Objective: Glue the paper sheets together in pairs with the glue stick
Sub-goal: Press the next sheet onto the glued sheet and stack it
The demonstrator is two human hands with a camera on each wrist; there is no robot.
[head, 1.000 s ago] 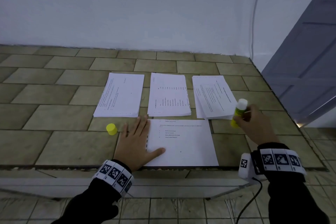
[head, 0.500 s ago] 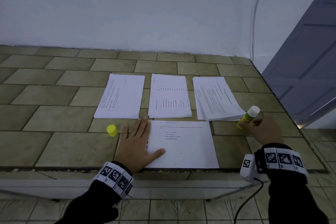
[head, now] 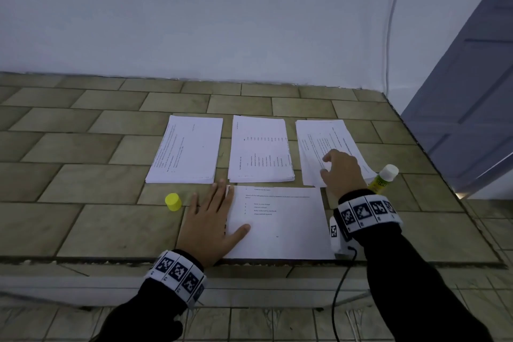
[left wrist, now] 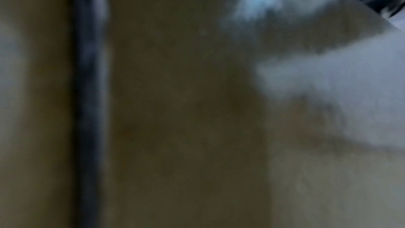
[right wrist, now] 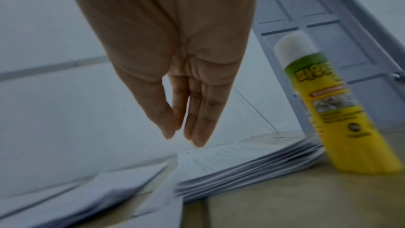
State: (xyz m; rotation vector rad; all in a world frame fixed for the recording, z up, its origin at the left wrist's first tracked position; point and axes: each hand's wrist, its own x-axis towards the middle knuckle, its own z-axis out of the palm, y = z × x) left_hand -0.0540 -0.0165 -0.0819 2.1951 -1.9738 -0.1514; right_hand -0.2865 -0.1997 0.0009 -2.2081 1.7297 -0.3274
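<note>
Left hand point(head: 206, 226) flat, fingers straight, pressing the left edge of a single sheet point(head: 280, 223) near the tabletop's point(head: 83, 228) front edge. Right hand point(head: 342, 172) reaching over the right paper stack point(head: 319, 137), fingers relaxed and extended, gripping nothing. Glue stick point(head: 384, 178) uncapped, standing tilted just beside that stack. Yellow cap point(head: 173, 202) near the left hand. Two more stacks point(head: 188, 148) behind. Tiled tabletop against a white wall point(head: 222, 14); grey door point(head: 472, 108) at right.

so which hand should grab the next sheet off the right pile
Right. The right hand is over the right pile, fingers open, glue stick set down beside it. The left hand presses the front sheet flat.
</note>
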